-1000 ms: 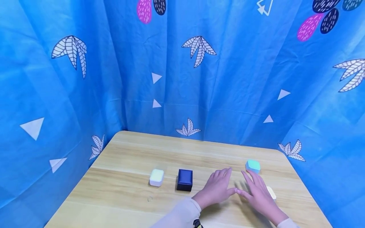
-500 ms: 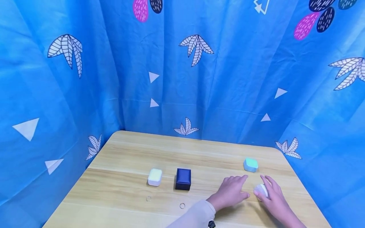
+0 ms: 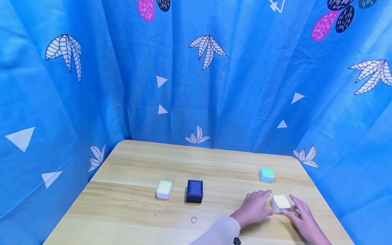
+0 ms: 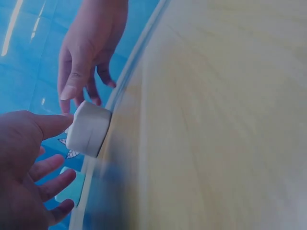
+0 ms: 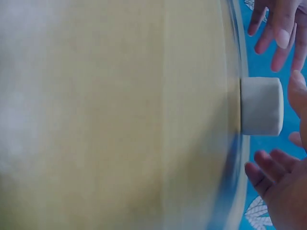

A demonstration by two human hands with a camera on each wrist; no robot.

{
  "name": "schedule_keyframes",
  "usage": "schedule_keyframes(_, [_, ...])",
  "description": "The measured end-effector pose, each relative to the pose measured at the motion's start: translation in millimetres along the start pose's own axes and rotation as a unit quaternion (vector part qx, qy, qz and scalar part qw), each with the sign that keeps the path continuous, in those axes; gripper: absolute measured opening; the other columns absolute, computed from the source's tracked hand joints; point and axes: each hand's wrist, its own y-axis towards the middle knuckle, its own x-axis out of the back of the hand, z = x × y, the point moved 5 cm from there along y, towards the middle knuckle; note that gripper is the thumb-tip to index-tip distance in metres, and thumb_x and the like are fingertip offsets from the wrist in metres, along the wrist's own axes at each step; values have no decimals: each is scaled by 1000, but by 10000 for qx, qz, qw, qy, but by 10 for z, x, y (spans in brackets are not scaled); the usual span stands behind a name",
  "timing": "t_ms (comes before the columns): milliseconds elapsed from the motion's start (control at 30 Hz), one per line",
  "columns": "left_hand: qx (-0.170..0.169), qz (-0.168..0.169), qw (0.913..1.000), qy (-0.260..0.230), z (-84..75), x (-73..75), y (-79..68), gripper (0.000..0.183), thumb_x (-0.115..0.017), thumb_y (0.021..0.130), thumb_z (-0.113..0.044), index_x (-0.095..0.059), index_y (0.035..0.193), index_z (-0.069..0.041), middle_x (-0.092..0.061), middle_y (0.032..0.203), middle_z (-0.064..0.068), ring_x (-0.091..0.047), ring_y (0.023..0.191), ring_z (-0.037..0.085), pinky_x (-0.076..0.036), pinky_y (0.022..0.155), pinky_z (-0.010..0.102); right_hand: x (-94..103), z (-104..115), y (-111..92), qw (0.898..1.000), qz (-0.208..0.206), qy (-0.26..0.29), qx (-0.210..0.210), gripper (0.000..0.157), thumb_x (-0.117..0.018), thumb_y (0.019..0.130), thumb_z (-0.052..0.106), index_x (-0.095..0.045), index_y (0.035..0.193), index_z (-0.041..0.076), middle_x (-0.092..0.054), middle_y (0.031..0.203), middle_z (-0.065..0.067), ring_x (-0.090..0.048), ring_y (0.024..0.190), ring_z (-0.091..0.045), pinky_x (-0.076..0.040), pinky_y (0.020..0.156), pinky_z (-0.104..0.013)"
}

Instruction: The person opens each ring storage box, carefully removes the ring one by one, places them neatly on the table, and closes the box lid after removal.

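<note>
White box point(image 3: 280, 203) standing on the wood-grained tabletop point(image 3: 137, 170), between the left hand point(image 3: 255, 208) and the right hand point(image 3: 301, 217); fingers of both spread, thumb contact uncertain. Farther out: turquoise box point(image 3: 266, 175) behind; navy box point(image 3: 194, 191) and second white box point(image 3: 164, 190) leftward, with two rings point(image 3: 194, 219) before them. Blue curtain point(image 3: 245, 68), printed with leaves and triangles, borders the tabletop behind and at both sides.

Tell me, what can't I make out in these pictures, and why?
- Inside the rightmost white box: head view, hidden by its top.
- Inside the navy jewelry box: head view, likewise.
- Fine detail on the darker ring: head view, too small.
- Part of the teal box: left wrist view, behind left fingers.
- Wood grain on the table: right wrist view, blurred.
</note>
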Motion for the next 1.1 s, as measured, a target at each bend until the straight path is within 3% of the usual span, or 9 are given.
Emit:
schedule_keyframes(67, [48, -53, 10000, -29, -32, -22, 41, 74, -76, 85, -51, -45, 149, -30, -57, 140, -16, -55, 124, 3, -44, 101, 28, -10, -29, 9, 9998, 41, 21, -169, 76, -62, 100, 35, -29, 152, -9, -41, 139, -36, -55, 111, -37, -55, 88, -44])
schedule_keyframes(133, [92, -98, 9999, -73, -60, -41, 79, 74, -76, 84, -51, -46, 148, -30, -57, 139, -16, -56, 122, 3, -45, 100, 26, -30, -56, 25, 9992, 153, 109, -361, 74, -62, 100, 35, -31, 152, -7, -46, 136, -33, -59, 104, -24, -54, 78, -27])
schedule_keyframes(267, [239, -159, 9991, -299, -79, -88, 134, 75, -79, 82, -49, -48, 147, -28, -60, 136, -15, -57, 119, 2, -46, 100, 25, -71, -87, 48, 9977, 257, 290, -550, 72, -61, 101, 35, -32, 153, -5, -48, 138, -33, -60, 103, -16, -51, 76, -16])
schedule_keyframes(567, [590, -187, 9948, -813, -53, -230, 218, 75, -86, 76, -41, -55, 142, -24, -65, 128, -11, -60, 110, 4, -46, 98, 23, -85, -112, 51, 9974, -54, 511, -507, 60, -63, 100, 27, -44, 147, -3, -59, 133, -31, -53, 93, 14, -51, 78, -15])
schedule_keyframes(833, [414, -373, 9959, -717, -71, -326, 241, 65, -85, 77, -43, -61, 135, -23, -67, 118, -12, -57, 101, 2, -44, 92, 19, -60, -141, 69, 9952, -8, 357, -909, 62, -67, 97, 35, -49, 144, -1, -65, 127, -24, -57, 92, 5, -49, 78, -18])
schedule_keyframes(1100, [397, -341, 9944, -923, -49, -309, 238, 54, -86, 77, -38, -66, 125, -24, -67, 109, -14, -55, 95, 0, -43, 87, 16, -61, -112, 69, 9936, 38, 355, -1074, 64, -69, 95, 35, -50, 143, -3, -67, 123, -20, -59, 89, -2, -49, 76, -19])
